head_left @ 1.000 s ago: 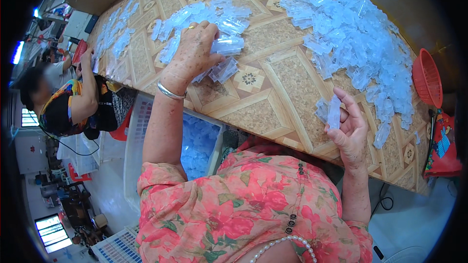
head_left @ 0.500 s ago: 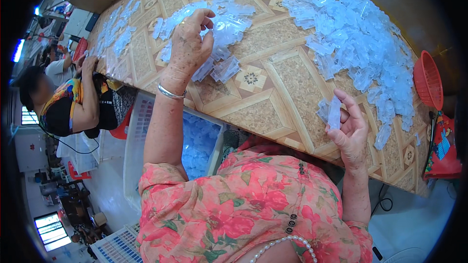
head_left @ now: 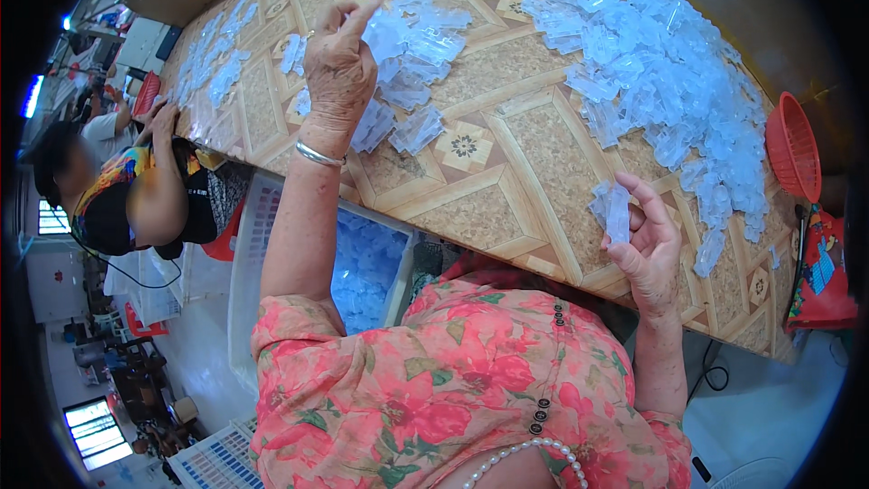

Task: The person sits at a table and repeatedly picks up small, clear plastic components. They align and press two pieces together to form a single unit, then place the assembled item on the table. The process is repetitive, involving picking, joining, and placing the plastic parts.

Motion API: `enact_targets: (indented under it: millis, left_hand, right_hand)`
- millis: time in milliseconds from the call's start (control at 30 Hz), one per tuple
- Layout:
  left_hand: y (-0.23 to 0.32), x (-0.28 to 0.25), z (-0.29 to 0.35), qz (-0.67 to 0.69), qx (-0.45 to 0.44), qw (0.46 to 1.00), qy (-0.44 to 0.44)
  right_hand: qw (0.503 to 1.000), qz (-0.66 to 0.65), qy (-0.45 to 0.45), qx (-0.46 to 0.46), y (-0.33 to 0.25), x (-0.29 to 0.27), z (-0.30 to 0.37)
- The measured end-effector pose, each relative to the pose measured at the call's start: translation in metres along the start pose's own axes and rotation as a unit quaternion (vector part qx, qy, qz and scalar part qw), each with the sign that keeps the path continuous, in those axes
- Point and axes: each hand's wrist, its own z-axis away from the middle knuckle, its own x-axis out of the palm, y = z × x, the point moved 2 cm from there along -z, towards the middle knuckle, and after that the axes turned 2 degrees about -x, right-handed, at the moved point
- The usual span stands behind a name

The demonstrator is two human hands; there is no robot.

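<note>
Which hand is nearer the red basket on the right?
Right. The right hand is to the lower left of the red basket; the left hand is much farther left.

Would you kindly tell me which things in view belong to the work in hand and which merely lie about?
Likely in the job:
clear plastic piece in the right hand;
large heap of clear pieces;
smaller cluster near the left hand.

Apparently lying about:
red plastic basket;
red patterned bag.

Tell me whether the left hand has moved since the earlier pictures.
Yes: the left hand has moved leftward and farther from the body, judged against the flower pattern on the table.
</note>
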Motion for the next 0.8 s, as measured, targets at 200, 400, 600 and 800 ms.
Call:
enact_targets:
  millis: [200, 400, 600, 800]
  left_hand:
    - [0.028, 0.013, -0.008, -0.087, 0.08, 0.984, -0.133]
    - [0.024, 0.034, -0.003, -0.072, 0.082, 0.955, -0.277]
    - [0.022, 0.036, -0.012, -0.071, 0.099, 0.958, -0.261]
    - [0.026, 0.028, -0.019, 0.001, 0.116, 0.984, -0.136]
  right_hand:
    - [1.0, 0.0, -0.002, -0.004, 0.001, 0.001, -0.001]
    - [1.0, -0.006, 0.021, -0.011, -0.002, 0.005, 0.002]
    - [0.999, -0.033, 0.035, -0.02, -0.006, 0.001, 0.003]
    - [0.991, -0.123, 0.03, -0.034, 0.0, -0.003, 0.001]
